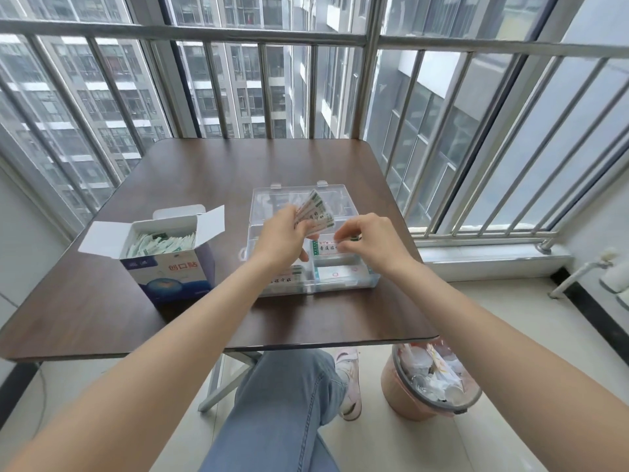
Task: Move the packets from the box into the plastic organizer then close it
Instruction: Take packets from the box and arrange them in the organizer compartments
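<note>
Both hands work over the organizer (343, 284), which sits open on the table (190, 185). My left hand (282, 238) is closed on a fan of packets (315, 212), held tilted above the organizer's far half, their green-edged ends pointing up and away from me. My right hand (372, 241) pinches one packet (326, 248) between thumb and fingertips, low over the organizer's far right compartment; I cannot tell whether it already rests on the stack there. Nearer me, the organizer's near right compartment holds a flat stack (335, 274), and more packets lie in the near left compartment, partly hidden by my left wrist. The clear lid (272, 202) lies flat, hinged back beyond the organizer, with two latches at its far edge.

Left of the organizer, well apart from it, stands the box (166, 264), its white flaps open and many packets packed upright inside.

Below the table's near edge, to the organizer's right, a pink bin (432, 379) full of white scraps stands on the tiled floor beside my crossed leg in jeans (282, 403).
</note>
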A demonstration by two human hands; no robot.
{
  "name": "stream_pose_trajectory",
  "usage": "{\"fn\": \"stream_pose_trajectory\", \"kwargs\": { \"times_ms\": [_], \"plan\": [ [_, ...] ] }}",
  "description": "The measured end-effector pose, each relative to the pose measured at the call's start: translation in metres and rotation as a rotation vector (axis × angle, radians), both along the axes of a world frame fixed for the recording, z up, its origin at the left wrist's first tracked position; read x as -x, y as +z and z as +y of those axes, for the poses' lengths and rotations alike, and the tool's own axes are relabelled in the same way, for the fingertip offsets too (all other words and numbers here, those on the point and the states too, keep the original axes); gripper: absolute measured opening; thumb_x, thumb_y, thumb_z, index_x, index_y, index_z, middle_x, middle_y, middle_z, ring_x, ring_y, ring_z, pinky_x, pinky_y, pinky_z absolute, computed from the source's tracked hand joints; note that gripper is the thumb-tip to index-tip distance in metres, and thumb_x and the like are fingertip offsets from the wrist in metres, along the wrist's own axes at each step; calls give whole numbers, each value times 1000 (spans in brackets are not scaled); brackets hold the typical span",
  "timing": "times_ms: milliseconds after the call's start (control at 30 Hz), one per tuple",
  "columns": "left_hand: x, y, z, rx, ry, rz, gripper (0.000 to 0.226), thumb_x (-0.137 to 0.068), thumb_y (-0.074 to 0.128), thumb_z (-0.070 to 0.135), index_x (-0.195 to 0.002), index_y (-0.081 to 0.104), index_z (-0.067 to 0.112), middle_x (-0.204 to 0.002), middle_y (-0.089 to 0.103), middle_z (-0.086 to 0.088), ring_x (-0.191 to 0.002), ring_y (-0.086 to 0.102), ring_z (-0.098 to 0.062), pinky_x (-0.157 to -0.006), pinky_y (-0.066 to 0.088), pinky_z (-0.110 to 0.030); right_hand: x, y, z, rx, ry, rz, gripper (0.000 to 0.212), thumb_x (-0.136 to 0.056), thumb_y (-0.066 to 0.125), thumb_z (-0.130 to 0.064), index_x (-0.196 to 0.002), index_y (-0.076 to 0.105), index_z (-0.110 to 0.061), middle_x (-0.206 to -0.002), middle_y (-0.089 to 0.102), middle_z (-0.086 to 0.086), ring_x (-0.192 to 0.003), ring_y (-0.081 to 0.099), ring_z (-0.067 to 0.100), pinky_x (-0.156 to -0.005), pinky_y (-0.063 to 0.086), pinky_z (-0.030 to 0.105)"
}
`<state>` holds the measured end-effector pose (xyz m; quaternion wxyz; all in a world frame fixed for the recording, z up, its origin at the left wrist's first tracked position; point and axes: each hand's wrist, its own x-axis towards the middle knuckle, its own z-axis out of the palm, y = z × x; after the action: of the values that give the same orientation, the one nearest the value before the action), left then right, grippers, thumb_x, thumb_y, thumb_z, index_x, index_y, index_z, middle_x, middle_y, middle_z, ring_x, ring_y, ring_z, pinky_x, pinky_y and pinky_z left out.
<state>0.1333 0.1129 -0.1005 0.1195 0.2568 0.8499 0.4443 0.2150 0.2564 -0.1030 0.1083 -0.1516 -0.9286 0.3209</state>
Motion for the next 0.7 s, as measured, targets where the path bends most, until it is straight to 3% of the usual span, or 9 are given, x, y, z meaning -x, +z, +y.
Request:
{"fn": "stream_pose_trajectory", "kwargs": {
  "times_ms": [133, 300, 400, 533, 700],
  "plan": [
    [1, 0, 1, 128, -31, 72, 18, -100, 40, 21, -103, 49, 5, -107, 62, -7, -46, 60, -9, -39, 37, -16, 1, 0, 1, -50, 16, -35, 15, -79, 71, -9, -93, 75, -12, -93, 73, 2, -80, 58, 6, -76, 42, 15],
    [2, -1, 1, 209, -100, 166, 19, -99, 41, 19, -82, 40, 12, -99, 59, -5, -48, 63, -12, -39, 37, -20, 1, -3, 2, -84, -1, -69, 13, -80, 70, -14, -92, 74, -15, -92, 72, 3, -83, 63, 12, -83, 51, 29],
    [1, 0, -1, 133, -82, 137, 17, -99, 42, 20, -92, 46, 5, -103, 62, -4, -45, 62, -10, -38, 36, -16, 1, -2, 2, -76, -26, -59, 12, -80, 71, -15, -91, 73, -17, -88, 71, 2, -85, 66, 14, -82, 53, 34],
    [-2, 9, -4, -103, -21, 41, 15, -98, 45, 17, -102, 54, 5, -92, 67, 0, -39, 56, -5, -39, 34, -13, -2, 8, 1, -46, -53, 7, 15, -84, 67, -19, -99, 71, -15, -89, 71, -1, -86, 65, 11, -82, 51, 27],
    [-9, 17, -10, -252, -156, -251, 12, -100, 44, 16, -107, 52, 12, -75, 63, -2, -41, 48, -6, -38, 35, -16, -8, 27, -4, 532, -35, 167, 13, -83, 70, -11, -96, 68, -11, -83, 71, 4, -72, 67, 13, -64, 52, 20]
  ]
}}
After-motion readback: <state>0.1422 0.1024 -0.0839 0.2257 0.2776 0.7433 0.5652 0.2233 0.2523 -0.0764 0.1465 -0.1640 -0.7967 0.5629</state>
